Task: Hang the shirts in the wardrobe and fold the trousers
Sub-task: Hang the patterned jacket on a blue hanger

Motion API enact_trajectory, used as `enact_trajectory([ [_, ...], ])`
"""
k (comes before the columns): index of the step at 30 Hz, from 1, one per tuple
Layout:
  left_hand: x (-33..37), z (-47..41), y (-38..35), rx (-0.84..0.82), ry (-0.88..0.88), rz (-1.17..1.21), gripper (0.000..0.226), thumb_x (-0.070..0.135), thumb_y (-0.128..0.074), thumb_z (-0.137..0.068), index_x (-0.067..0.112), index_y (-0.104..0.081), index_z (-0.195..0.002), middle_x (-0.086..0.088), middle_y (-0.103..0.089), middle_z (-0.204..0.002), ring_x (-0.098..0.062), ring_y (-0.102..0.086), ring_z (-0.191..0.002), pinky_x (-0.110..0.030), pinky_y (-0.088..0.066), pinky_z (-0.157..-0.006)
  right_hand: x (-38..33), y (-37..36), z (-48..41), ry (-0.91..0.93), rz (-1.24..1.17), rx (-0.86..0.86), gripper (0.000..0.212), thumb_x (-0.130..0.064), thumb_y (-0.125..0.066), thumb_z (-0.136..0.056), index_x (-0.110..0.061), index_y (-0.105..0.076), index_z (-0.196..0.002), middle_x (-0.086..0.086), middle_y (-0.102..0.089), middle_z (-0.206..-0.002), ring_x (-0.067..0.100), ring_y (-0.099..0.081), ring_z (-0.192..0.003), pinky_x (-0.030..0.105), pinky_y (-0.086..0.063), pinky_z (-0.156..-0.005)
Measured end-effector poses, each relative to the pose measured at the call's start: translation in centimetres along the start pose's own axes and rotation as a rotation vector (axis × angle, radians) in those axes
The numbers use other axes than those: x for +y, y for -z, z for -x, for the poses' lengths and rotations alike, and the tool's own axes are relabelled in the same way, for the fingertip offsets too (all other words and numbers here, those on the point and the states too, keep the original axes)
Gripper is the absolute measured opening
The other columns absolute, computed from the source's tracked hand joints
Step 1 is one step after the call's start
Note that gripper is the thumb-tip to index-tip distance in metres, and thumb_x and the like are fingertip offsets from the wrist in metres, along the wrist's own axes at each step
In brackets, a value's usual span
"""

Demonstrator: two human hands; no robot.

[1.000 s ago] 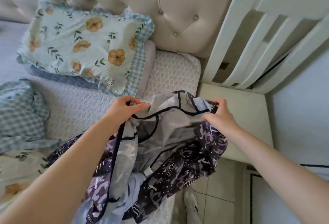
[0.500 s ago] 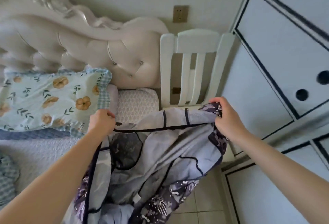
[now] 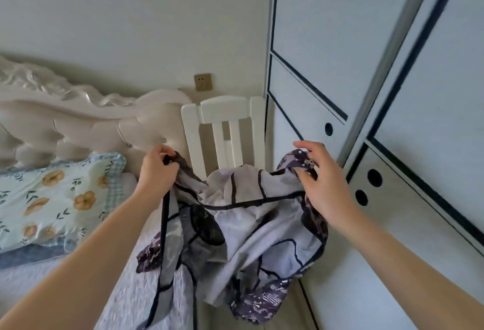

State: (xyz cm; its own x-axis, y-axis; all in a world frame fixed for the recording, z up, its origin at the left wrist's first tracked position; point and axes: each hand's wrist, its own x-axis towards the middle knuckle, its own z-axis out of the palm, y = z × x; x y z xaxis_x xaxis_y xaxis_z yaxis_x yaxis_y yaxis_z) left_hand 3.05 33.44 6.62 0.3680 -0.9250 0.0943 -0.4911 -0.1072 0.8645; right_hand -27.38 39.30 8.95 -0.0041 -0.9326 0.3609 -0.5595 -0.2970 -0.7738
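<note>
1. My left hand (image 3: 157,172) is closed tight on one top corner of the garment (image 3: 243,227), fingers curled right round the dark-edged hem, just in front of the white chair (image 3: 225,130).
2. My right hand (image 3: 322,185) is at the other top corner, to the wardrobe side of the chair. The thumb and lower fingers pinch the purple patterned cloth, while the upper fingers are spread loose above it, so the hand is only half closed.
3. The garment hangs between my two hands, lifted clear in front of the chair. It is pale grey mesh on the inside with black piping, and purple camouflage print shows at the edges.
4. Its top edge sags in the middle, right below the chair's slats. The rest bunches and drops down, with a dark-trimmed strip trailing from my left hand.
5. The lower folds hang over the edge of the bed (image 3: 131,298), on the bed side of the chair. I cannot tell whether they rest on it.
6. The floral pillow (image 3: 52,198) lies on the bed, well apart from the chair, against the padded headboard (image 3: 91,125).
7. The wardrobe (image 3: 340,67) stands just beside the chair on the other side, its pale doors shut, with round finger holes near my right hand.
8. A wall socket (image 3: 203,82) sits above the chair's back.
</note>
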Motion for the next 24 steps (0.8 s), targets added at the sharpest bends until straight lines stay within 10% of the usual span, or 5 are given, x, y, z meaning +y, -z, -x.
enact_trajectory([
  [6,4.0,4.7,-4.2,-0.184,0.021,-0.011,0.014,0.028,-0.064,-0.089,0.016,-0.065,-0.095,-0.003,-0.065,-0.085,-0.016,-0.059,-0.069,-0.029,-0.046,-0.063,0.0,6.4,5.2,-0.027,0.014,0.095,0.033,-0.016,-0.063,-0.092,-0.026,-0.056,-0.123,-0.014,-0.062,-0.114,-0.003,-0.056,-0.104,0.011,-0.042,-0.091],
  [10,5.4,6.5,-7.2,-0.416,-0.196,-0.323,0.014,0.032,-0.078,-0.079,0.021,-0.069,-0.081,0.003,-0.069,-0.08,-0.015,-0.065,-0.075,-0.032,-0.055,-0.07,-0.1,9.7,7.9,-0.092,0.14,0.148,0.029,-0.016,-0.065,-0.091,-0.02,-0.06,-0.12,-0.01,-0.064,-0.11,-0.004,-0.054,-0.095,-0.001,-0.036,-0.082],
  [16,8.2,8.9,-12.2,-1.3,-0.33,-1.275,0.042,0.048,-0.057,-0.092,0.031,-0.06,-0.131,0.006,-0.061,-0.128,-0.018,-0.056,-0.116,-0.03,-0.043,-0.099,-1.7,14.4,10.8,-0.195,0.188,0.348,0.024,-0.01,-0.058,-0.092,-0.023,-0.063,-0.112,-0.01,-0.063,-0.091,-0.001,-0.056,-0.076,0.003,-0.037,-0.066],
  [24,9.8,12.2,-20.3,-1.338,-0.683,-1.411,0.029,0.034,-0.059,-0.092,0.016,-0.069,-0.114,-0.004,-0.07,-0.116,-0.024,-0.062,-0.094,-0.029,-0.048,-0.079,-3.5,19.1,16.1,-0.316,0.362,0.473,0.03,-0.011,-0.059,-0.09,-0.027,-0.061,-0.116,-0.001,-0.067,-0.095,0.006,-0.056,-0.082,0.012,-0.041,-0.075],
])
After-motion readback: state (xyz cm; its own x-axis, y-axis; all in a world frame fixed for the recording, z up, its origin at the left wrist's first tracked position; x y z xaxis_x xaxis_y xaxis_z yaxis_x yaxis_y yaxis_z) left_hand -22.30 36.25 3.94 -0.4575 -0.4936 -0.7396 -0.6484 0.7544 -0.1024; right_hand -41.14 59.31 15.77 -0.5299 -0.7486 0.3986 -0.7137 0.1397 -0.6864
